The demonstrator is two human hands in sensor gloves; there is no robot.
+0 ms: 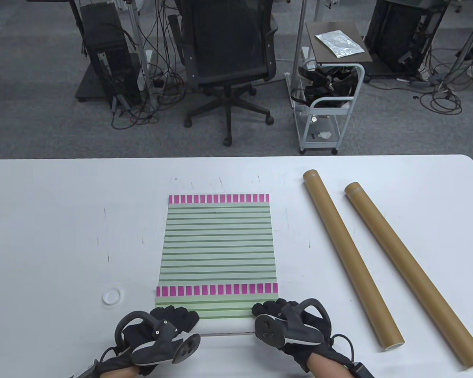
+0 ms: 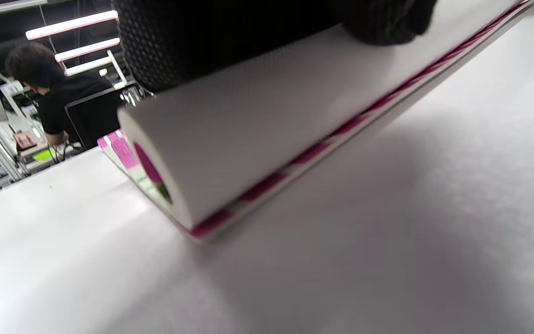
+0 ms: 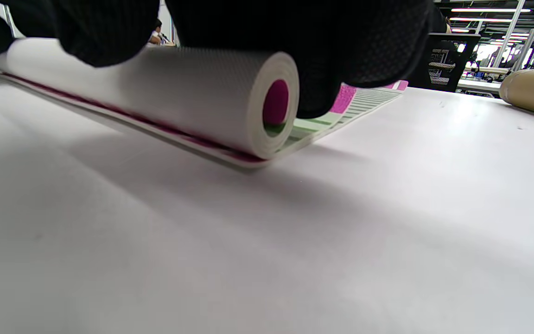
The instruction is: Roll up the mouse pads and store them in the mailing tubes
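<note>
both gloved hands, left hand [image 1: 169, 321] and right hand [image 1: 278, 315], press curled fingers onto striped mouse pad's [image 1: 218, 244] rolled white-backed edge.

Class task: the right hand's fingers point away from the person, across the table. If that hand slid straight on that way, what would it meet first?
The right hand rests on the rolled near end of the striped mouse pad, so it would first cross the pad's flat part. The nearer mailing tube lies off to its right, probably outside that line.

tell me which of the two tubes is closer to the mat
The left mailing tube, lying just right of the striped mouse pad. The other tube lies farther right, beyond it, toward the table's edge.
</note>
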